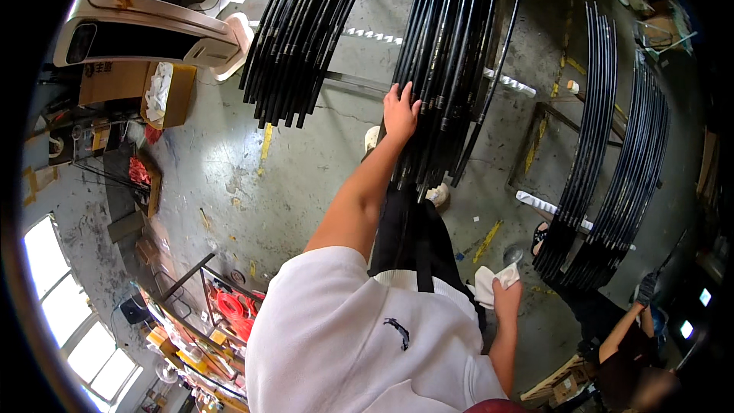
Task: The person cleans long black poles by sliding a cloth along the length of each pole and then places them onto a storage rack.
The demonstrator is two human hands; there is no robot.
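My left hand [401, 113] reaches out over a bundle of long, thin black rods [447, 53]. Its fingers are spread and appear to touch the rods along the bundle's left edge, without closing round one. Low on the right, my right hand [507, 297] is closed on a white cloth [491, 283]. One single black rod [501, 69] lies a little apart, at the right side of the bundle. Farther left lies a second bundle of black rods [298, 46], with its near ends uneven.
More black rods [600, 107] rest on a metal rack at the right, by white notched bars [552, 208]. A gloved co-worker's hand [647, 288] is beyond them. A cream-coloured machine [153, 27] and an open carton [168, 95] stand at the left. Red coiled hose [233, 307] is lower left.
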